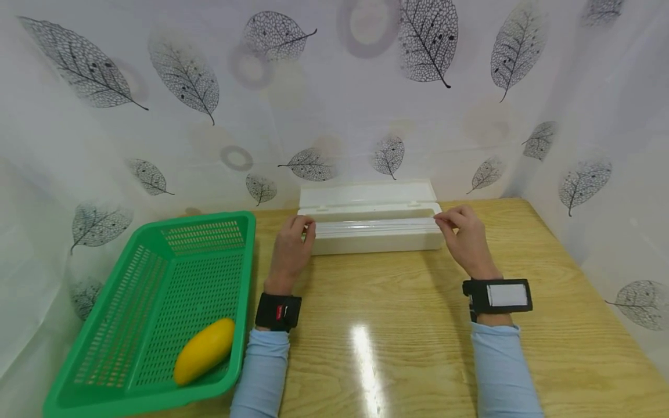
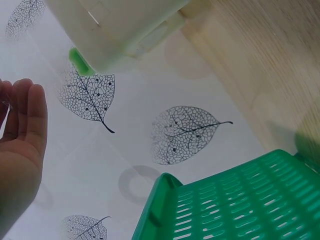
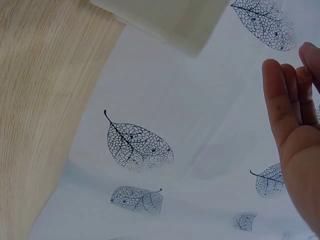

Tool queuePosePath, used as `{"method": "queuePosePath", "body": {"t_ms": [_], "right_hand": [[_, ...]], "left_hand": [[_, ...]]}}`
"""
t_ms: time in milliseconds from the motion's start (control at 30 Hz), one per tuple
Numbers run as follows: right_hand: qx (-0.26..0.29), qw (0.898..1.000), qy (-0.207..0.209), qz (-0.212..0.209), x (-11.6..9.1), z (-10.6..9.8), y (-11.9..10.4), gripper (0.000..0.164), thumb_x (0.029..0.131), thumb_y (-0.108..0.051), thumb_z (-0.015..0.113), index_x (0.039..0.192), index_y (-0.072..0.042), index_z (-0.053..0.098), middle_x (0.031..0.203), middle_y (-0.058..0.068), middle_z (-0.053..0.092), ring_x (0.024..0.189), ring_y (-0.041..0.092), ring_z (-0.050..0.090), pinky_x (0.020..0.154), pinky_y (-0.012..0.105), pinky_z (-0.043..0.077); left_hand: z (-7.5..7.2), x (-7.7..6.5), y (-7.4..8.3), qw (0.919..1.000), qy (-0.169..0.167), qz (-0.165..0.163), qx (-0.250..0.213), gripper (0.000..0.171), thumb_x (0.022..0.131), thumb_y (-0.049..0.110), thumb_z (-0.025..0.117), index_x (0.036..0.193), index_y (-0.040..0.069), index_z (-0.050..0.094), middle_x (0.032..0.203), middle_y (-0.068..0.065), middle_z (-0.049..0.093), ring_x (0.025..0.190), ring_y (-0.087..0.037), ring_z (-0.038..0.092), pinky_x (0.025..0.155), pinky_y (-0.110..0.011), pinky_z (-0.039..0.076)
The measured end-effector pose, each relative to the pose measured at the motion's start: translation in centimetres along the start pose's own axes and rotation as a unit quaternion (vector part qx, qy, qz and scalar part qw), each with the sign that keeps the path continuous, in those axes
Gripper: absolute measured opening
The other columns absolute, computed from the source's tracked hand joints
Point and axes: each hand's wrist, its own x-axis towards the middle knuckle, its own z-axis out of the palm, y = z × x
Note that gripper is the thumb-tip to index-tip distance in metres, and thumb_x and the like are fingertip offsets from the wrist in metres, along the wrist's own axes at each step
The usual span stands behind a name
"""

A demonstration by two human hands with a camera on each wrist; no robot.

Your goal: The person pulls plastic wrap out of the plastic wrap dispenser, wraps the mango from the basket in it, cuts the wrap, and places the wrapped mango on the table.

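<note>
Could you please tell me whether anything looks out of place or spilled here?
Nothing stands out: the box has its lid open, with the left hand and right hand at its ends, and the fruit lies inside the basket. No spill shows.

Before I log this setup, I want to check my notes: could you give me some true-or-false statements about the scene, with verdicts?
1. The yellow fruit lies inside the green basket. True.
2. The basket stands to the right of the white box. False: it stands to the box's left.
3. The box's lid is closed. False: it is open, tipped back.
4. The left hand is at the box's left end and the right hand at its right end. True.
5. Both sleeves are black. False: they are light blue.
</note>
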Motion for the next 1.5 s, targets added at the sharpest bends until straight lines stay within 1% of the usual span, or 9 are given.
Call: {"method": "queuePosePath", "body": {"t_ms": [267, 533, 867, 1067, 1200, 1333, 1500], "right_hand": [[0.0, 1.0, 0.009, -0.001, 0.1, -0.3, -0.4, 0.007, 0.087, 0.011, 0.068, 0.092, 0.01, 0.071, 0.089, 0.019, 0.056, 0.078, 0.027, 0.057, 0.072, 0.009, 0.036], [-0.003, 1.0, 0.021, -0.005, 0.2, -0.5, -0.9, 0.006, 0.087, 0.011, 0.068, 0.092, 0.009, 0.071, 0.087, 0.019, 0.056, 0.077, 0.026, 0.055, 0.071, 0.01, 0.035], [-0.004, 0.999, 0.036, -0.009, 0.4, -0.7, -0.9, 0.007, 0.085, 0.012, 0.069, 0.091, 0.009, 0.072, 0.087, 0.019, 0.056, 0.078, 0.022, 0.054, 0.072, 0.009, 0.035], [-0.004, 0.999, 0.046, -0.024, 0.4, -1.0, -1.1, 0.006, 0.086, 0.011, 0.069, 0.091, 0.008, 0.072, 0.086, 0.019, 0.056, 0.077, 0.024, 0.054, 0.073, 0.012, 0.036], [-0.002, 0.998, 0.047, -0.031, 0.4, -1.2, -1.2, 0.006, 0.086, 0.01, 0.069, 0.092, 0.009, 0.072, 0.088, 0.02, 0.056, 0.078, 0.026, 0.055, 0.073, 0.013, 0.037], [-0.001, 0.998, 0.049, -0.036, 0.5, -1.4, -1.5, 0.007, 0.086, 0.01, 0.069, 0.093, 0.009, 0.072, 0.089, 0.02, 0.056, 0.078, 0.026, 0.055, 0.074, 0.012, 0.037], [-0.002, 0.998, 0.055, -0.039, 0.5, -1.6, -1.8, 0.007, 0.086, 0.012, 0.069, 0.092, 0.009, 0.072, 0.089, 0.02, 0.056, 0.078, 0.027, 0.055, 0.075, 0.011, 0.036]], "left_hand": [[-0.1, 0.0, 0.1, 0.9996, 0.02, 0.019, 0.002, 0.007, 0.097, 0.004, 0.06, 0.1, -0.002, 0.064, 0.098, -0.017, 0.063, 0.086, -0.029, 0.065, 0.074, -0.039, 0.056], [-0.4, 0.0, 0.3, 0.9997, 0.022, 0.01, 0.006, 0.01, 0.098, 0.006, 0.059, 0.1, -0.002, 0.064, 0.098, -0.017, 0.063, 0.084, -0.028, 0.063, 0.072, -0.038, 0.055], [-0.7, 0.2, 0.7, 0.9989, 0.04, 0.023, 0.006, 0.009, 0.097, 0.005, 0.06, 0.098, -0.002, 0.064, 0.094, -0.017, 0.062, 0.082, -0.029, 0.064, 0.071, -0.04, 0.055], [-1.0, 0.2, 1.0, 0.9979, 0.058, 0.028, 0.007, 0.009, 0.097, 0.005, 0.061, 0.098, -0.003, 0.065, 0.093, -0.018, 0.063, 0.079, -0.029, 0.063, 0.067, -0.041, 0.054], [-1.0, 0.3, 1.1, 0.9978, 0.062, 0.025, 0.007, 0.01, 0.097, 0.006, 0.06, 0.098, -0.003, 0.065, 0.092, -0.018, 0.063, 0.078, -0.029, 0.062, 0.066, -0.041, 0.054], [-1.1, 0.3, 1.1, 0.9973, 0.068, 0.025, 0.009, 0.01, 0.097, 0.006, 0.061, 0.097, -0.003, 0.065, 0.092, -0.019, 0.063, 0.077, -0.029, 0.062, 0.066, -0.041, 0.054], [-1.2, 0.4, 1.2, 0.9958, 0.083, 0.037, 0.011, 0.01, 0.096, 0.006, 0.062, 0.096, -0.003, 0.066, 0.091, -0.018, 0.064, 0.076, -0.028, 0.062, 0.067, -0.04, 0.053]]}}
